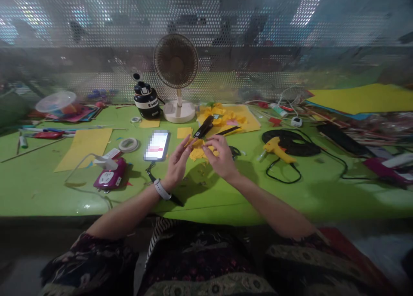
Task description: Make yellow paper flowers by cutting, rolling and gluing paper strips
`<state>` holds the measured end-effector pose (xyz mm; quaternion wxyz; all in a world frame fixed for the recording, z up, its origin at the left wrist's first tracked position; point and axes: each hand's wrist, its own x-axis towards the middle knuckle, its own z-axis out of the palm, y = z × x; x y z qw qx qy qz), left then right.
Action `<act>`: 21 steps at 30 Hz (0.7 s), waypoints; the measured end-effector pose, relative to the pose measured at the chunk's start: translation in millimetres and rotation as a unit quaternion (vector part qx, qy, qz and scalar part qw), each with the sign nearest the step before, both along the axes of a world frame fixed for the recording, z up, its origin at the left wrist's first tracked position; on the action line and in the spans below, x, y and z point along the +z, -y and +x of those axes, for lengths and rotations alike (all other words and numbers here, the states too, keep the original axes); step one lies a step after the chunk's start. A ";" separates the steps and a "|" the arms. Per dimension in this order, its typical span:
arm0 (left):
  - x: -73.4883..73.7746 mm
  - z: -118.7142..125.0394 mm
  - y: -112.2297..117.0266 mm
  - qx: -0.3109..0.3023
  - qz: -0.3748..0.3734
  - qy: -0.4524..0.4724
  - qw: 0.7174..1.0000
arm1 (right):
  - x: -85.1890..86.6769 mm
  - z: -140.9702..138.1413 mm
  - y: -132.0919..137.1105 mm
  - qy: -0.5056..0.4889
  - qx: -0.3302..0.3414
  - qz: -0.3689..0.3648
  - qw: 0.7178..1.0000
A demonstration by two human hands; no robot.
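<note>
Over table (290, 192), left hand (177, 162), right hand (220, 157) pinching yellow paper (196, 143), shape blurred

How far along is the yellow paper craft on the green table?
Done: a heap of shaped yellow paper pieces lies behind the hands. In hand: the left hand and right hand pinch a small yellow paper piece between them. Left, likely: the large flat yellow paper sheet looks uncut, and the yellow hot-glue gun lies untouched.
</note>
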<state>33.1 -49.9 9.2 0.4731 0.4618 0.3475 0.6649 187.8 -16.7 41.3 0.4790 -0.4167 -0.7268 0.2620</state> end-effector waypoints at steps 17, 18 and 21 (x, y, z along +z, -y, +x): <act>8.4 -0.3 0.2 -0.019 0.020 -0.058 0.998 | 2.4 1.2 -9.4 -0.198 0.128 -0.289 0.928; 7.3 -0.1 -0.2 -0.022 0.028 -0.066 0.997 | 1.3 0.5 -9.3 -0.203 0.129 -0.291 0.926; 0.4 -0.1 -2.8 -0.042 0.055 -0.081 0.994 | -3.7 -2.0 -9.6 -0.180 0.139 -0.293 0.929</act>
